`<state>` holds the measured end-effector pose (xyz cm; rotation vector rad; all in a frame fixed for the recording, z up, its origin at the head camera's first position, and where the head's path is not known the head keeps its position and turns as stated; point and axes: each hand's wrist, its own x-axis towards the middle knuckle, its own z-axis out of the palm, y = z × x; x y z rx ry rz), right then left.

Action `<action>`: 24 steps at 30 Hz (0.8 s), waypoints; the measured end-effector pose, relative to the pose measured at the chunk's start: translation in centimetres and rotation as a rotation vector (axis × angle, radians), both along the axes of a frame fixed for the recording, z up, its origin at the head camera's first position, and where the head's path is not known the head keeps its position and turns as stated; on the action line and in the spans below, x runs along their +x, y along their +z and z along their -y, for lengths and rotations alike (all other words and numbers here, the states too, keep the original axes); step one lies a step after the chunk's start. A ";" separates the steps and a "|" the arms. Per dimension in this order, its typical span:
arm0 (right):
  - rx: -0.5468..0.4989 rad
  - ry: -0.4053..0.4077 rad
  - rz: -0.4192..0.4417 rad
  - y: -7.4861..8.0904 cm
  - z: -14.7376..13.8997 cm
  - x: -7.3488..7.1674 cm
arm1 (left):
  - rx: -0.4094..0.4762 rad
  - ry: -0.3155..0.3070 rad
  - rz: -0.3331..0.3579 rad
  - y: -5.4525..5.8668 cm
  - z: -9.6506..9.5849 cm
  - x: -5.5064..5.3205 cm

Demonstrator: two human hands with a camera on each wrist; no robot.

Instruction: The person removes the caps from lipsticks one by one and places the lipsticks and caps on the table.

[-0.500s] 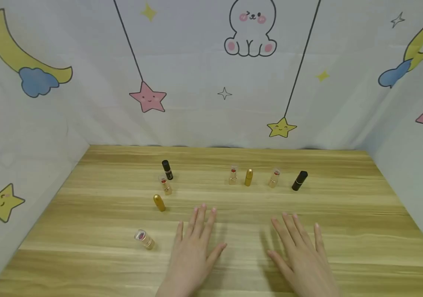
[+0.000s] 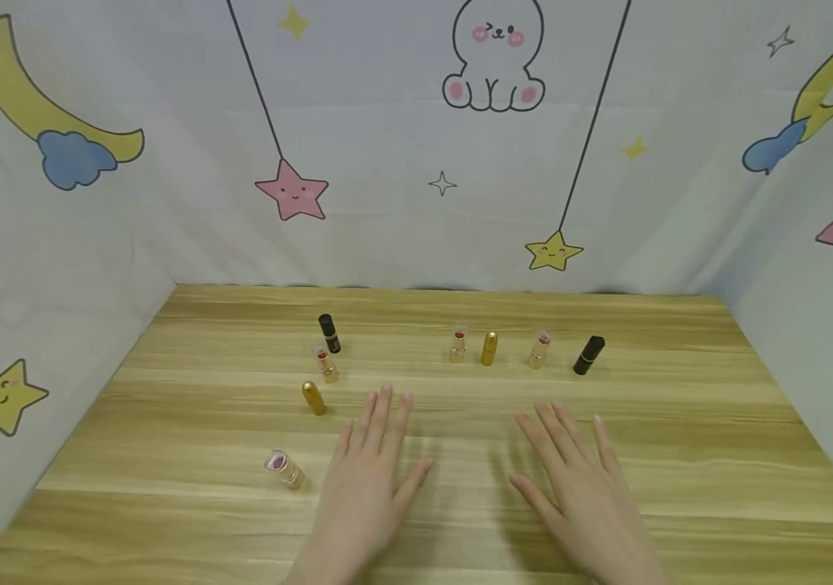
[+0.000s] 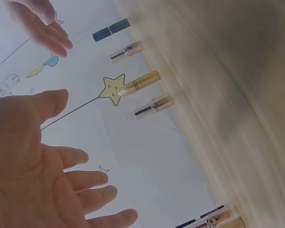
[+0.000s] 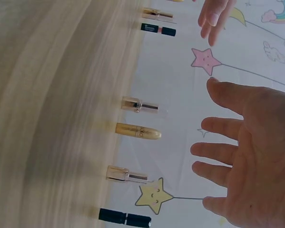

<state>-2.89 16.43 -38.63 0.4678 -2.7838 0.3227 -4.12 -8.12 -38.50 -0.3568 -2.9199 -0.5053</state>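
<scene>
So there's a shiny gold bullet-shaped tube [image 2: 313,398] on the wood-grain table [image 2: 723,431]. Left hand [image 2: 366,481] is just right of it, right hand [image 2: 581,483] well right of it, both with fingers straight and thumbs spread. A clear-capped gold-based lipstick [image 2: 284,470] stands in front of that tube; a slim black tube [image 2: 588,355] is farther back, way right.

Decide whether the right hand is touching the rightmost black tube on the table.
Apart. The right wrist view shows a clear gap, with white backdrop visible between the right hand and the rightmost black tube.
</scene>
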 end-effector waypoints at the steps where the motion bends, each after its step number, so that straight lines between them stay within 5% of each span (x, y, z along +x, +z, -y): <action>1: -0.004 0.005 -0.010 0.1 0.1 -0.1 | -0.005 0.000 -0.007 0.1 0.1 -0.1; 14: -0.049 0.057 -0.033 1.9 1.8 -1.9 | -0.022 -0.004 -0.078 1.3 2.0 -1.0; 24: -0.087 0.099 -0.045 3.0 3.1 -3.3 | -0.002 0.014 -0.061 2.4 3.7 -1.7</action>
